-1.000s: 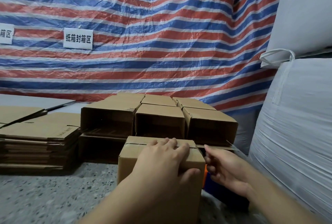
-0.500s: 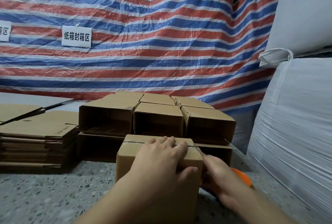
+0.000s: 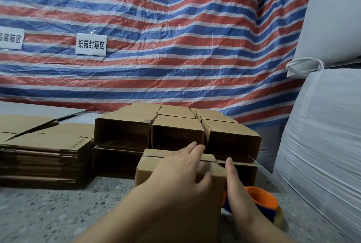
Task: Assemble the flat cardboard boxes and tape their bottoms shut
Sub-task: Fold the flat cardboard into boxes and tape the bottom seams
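Observation:
A small assembled cardboard box [image 3: 149, 172] stands on the speckled surface in front of me, with a strip of tape across its top seam. My left hand [image 3: 181, 172] lies flat on the top, fingers stretched toward the far edge and thumb down the near face. With its fingers straight, my right hand [image 3: 234, 188] lies against the box's right side. An orange and blue tape dispenser [image 3: 262, 200] sits on the surface just right of that hand, untouched.
Several assembled boxes [image 3: 175, 133] are stacked on their sides right behind the box. A pile of flat cardboard blanks [image 3: 45, 151] lies at the left. Big white sacks [image 3: 322, 145] wall off the right. A striped tarp [image 3: 175, 47] hangs behind.
My right hand has come from behind the box's right edge to lie flat along its right side. The tape dispenser now rests on the surface. My left hand stays on top.

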A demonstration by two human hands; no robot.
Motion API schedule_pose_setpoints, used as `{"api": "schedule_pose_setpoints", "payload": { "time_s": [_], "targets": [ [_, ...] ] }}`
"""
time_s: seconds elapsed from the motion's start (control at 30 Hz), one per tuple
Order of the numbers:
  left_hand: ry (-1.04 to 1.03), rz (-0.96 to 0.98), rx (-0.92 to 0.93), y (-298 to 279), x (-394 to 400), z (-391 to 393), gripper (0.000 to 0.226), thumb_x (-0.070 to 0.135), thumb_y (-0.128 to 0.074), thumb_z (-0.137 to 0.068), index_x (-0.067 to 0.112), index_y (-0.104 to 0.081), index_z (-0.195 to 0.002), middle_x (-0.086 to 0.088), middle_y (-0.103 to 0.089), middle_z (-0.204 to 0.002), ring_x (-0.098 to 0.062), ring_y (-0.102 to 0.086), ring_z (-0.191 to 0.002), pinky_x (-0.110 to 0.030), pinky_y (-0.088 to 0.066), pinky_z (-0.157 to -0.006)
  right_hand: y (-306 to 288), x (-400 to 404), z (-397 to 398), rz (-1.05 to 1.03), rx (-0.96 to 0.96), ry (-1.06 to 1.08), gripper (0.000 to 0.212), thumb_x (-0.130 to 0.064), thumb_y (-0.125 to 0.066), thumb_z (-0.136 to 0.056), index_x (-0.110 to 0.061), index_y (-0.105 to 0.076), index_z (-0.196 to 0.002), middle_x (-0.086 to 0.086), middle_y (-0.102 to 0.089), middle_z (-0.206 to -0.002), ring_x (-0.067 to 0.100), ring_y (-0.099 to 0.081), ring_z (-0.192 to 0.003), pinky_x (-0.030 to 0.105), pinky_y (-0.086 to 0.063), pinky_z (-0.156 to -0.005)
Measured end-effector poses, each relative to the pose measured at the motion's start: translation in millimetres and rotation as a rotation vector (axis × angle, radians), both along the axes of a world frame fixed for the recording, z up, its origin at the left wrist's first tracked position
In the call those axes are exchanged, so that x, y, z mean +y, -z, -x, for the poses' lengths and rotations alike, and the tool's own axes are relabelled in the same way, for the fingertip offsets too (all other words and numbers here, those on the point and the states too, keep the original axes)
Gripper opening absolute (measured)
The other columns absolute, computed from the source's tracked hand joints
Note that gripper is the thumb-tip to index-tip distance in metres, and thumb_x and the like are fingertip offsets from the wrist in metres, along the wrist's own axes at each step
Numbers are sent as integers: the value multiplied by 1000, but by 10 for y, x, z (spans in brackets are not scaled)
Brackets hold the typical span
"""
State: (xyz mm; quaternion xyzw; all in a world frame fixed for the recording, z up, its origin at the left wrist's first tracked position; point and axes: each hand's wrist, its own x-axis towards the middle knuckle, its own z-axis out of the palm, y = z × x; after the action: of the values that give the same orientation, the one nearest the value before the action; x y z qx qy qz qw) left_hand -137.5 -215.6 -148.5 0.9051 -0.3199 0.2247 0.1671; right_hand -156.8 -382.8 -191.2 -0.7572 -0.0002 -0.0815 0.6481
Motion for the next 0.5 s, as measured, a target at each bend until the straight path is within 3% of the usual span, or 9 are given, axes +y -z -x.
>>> {"api": "schedule_pose_setpoints", "payload": {
  "time_s": [0.07,0.13,0.2,0.27,0.33,0.4,0.47,0.5],
  "targets": [
    [65,155,60,-103,138,53,66,59,-46,-94,39,-20,-151,20,-11,-161,-1,-20,-144,-20,-23,-109,-17,-10,4,59,-82,-1,97,-99,-30,-65,-50,-34,-148,-20,-45,-147,-1,-39,-133,23,-35,-102],
    [41,233,-36,-139,319,123,65,66,-41,-90,42,-26,-149,27,-15,-156,7,-17,-140,-18,-18,-109,29,-55,1,151,-187,-3,106,-101,-35,-61,-52,-12,-153,-24,-21,-160,-5,-24,-140,19,-28,-105],
    [-56,368,-85,-74,499,193,71,73,-31,-85,39,-30,-148,27,-24,-151,10,-18,-134,-18,-18,-110,105,-102,27,320,-270,-26,101,-99,-38,-60,-61,-1,-145,-37,-11,-157,-21,-19,-135,8,-27,-98],
    [-180,545,20,67,633,242,82,75,-29,-80,34,-28,-151,19,-31,-153,6,-25,-133,-22,-24,-111,208,-127,30,415,-289,-20,90,-93,-41,-67,-64,3,-141,-45,-11,-148,-36,-18,-124,-1,-29,-93],
    [-220,638,272,221,722,268,90,75,-33,-76,33,-22,-154,13,-32,-156,-3,-33,-136,-29,-31,-114,254,-94,38,330,-269,-51,71,-80,-42,-82,-64,-2,-138,-42,-24,-142,-35,-32,-117,-5,-34,-87],
    [-145,720,468,291,754,256,79,63,-45,-83,35,-24,-154,12,-35,-154,-2,-38,-128,-30,-35,-111,204,-35,53,278,-248,-35,60,-76,-37,-85,-61,-13,-139,-36,-45,-132,-23,-48,-115,1,-43,-87],
    [-107,835,473,242,782,163,57,43,-51,-97,34,-33,-150,12,-42,-149,-1,-40,-121,-29,-35,-106,44,29,39,279,-222,24,61,-76,-37,-77,-50,-44,-132,-20,-70,-106,-8,-66,-100,14,-53,-82],
    [-105,899,469,190,804,109,49,38,-51,-99,35,-39,-146,14,-47,-143,-3,-43,-120,-29,-36,-103,-46,49,1,296,-196,65,60,-76,-36,-78,-38,-61,-117,-12,-75,-91,1,-71,-86,21,-57,-76]
  ]
}}
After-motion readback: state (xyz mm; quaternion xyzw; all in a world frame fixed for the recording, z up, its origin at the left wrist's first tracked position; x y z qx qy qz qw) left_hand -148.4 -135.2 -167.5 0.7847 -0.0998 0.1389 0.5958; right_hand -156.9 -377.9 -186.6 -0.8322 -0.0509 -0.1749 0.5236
